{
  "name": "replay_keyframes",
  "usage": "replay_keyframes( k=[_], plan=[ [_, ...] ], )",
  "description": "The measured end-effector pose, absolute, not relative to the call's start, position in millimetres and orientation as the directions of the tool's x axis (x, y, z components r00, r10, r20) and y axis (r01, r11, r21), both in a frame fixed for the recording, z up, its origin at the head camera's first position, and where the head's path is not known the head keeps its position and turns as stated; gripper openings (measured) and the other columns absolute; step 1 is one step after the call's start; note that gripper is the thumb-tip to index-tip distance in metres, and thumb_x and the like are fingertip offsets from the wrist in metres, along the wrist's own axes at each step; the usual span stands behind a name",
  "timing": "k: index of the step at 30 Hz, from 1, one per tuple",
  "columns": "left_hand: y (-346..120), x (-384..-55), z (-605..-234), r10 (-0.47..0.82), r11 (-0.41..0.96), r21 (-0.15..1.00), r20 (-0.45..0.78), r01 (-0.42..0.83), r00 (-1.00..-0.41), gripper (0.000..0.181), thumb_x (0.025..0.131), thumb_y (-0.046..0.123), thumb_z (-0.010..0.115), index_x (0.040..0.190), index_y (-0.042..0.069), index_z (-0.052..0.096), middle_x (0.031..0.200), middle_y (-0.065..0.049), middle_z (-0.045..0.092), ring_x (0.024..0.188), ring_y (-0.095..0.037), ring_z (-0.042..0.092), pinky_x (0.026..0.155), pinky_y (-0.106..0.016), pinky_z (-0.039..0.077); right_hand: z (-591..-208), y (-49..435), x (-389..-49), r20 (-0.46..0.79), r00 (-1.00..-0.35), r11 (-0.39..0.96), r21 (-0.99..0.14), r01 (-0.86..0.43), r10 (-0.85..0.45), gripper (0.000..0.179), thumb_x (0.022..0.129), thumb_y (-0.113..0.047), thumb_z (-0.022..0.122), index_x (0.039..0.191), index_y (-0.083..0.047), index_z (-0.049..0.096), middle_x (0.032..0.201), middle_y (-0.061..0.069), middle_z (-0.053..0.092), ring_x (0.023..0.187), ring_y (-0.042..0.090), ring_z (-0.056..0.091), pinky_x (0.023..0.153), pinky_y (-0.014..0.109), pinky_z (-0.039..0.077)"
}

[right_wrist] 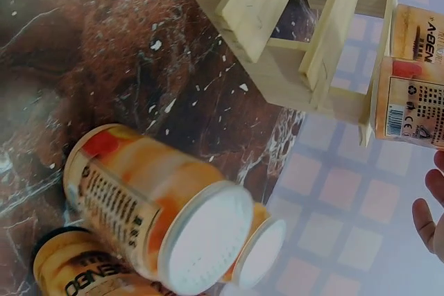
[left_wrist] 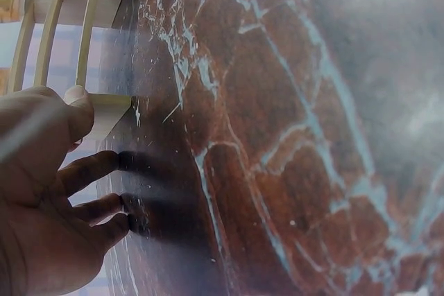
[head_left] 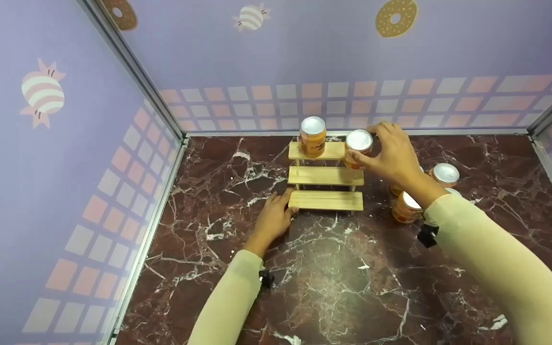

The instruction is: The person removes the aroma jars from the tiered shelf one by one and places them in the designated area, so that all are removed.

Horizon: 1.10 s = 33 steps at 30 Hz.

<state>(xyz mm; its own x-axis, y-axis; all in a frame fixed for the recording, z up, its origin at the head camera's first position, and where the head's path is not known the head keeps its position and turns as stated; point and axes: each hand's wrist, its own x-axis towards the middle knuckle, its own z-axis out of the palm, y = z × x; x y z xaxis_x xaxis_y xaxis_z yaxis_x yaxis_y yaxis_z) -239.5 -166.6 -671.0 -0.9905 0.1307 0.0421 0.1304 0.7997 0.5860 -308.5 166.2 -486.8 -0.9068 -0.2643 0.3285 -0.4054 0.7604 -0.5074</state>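
In the head view, a three-step wooden stand (head_left: 326, 176) is on the marbled surface. My left hand (head_left: 272, 218) pinches the left end of its lowest step; the thumb (left_wrist: 80, 112) lies on the step's edge in the left wrist view. At the right end of the top step, my right hand (head_left: 393, 151) holds an orange-labelled can (head_left: 359, 140) with a pale lid, thumb in front and fingers behind. A similar can (head_left: 313, 143) stands upright towards the left of that step. The right wrist view shows the held can (right_wrist: 413, 102) upright against the top step.
Several more cans stand grouped right of the stand, partly under my right forearm, among them a near can (head_left: 406, 208) and a farther can (head_left: 444, 173). A purple patterned wall (head_left: 276, 62) rises close behind the stand, with another panel (head_left: 65, 191) on the left.
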Motion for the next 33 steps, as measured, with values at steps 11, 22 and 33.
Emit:
replay_keyframes(
  k=[11, 22, 33],
  plan=[
    [-167.4, -242.9, -677.1, 0.145, 0.816, 0.557, 0.058, 0.152, -0.988, 0.067, 0.108, 0.040, 0.069, 0.169, 0.021, 0.047, 0.151, -0.022, 0.068, 0.158, -0.052, 0.046, 0.130, -0.065, 0.041, -486.4, 188.9, -294.9, 0.357, -0.900, 0.750, -0.517, -0.413, -0.250, 0.066, 0.092, -0.042, 0.089, 0.135, 0.001, 0.065, 0.130, 0.022, 0.067, 0.123, 0.042, 0.057, 0.114, 0.066, 0.046],
    [-169.7, -244.6, -679.8, 0.150, 0.827, 0.540, 0.052, 0.154, -0.987, 0.069, 0.108, 0.044, 0.067, 0.170, 0.022, 0.045, 0.151, -0.021, 0.068, 0.159, -0.051, 0.044, 0.130, -0.065, 0.041, -488.6, 204.5, -282.4, 0.378, -0.891, 0.735, -0.525, -0.430, -0.252, 0.061, 0.090, -0.037, 0.090, 0.131, 0.001, 0.066, 0.130, 0.022, 0.067, 0.123, 0.042, 0.056, 0.110, 0.065, 0.047],
    [-168.0, -244.4, -677.5, 0.151, 0.834, 0.531, 0.046, 0.153, -0.987, 0.066, 0.109, 0.041, 0.067, 0.169, 0.021, 0.046, 0.151, -0.022, 0.068, 0.159, -0.051, 0.045, 0.130, -0.065, 0.041, -493.4, 218.9, -268.7, 0.420, -0.865, 0.719, -0.507, -0.475, -0.275, 0.061, 0.087, -0.032, 0.093, 0.129, 0.003, 0.067, 0.128, 0.022, 0.069, 0.116, 0.042, 0.056, 0.103, 0.062, 0.047]
  ],
)
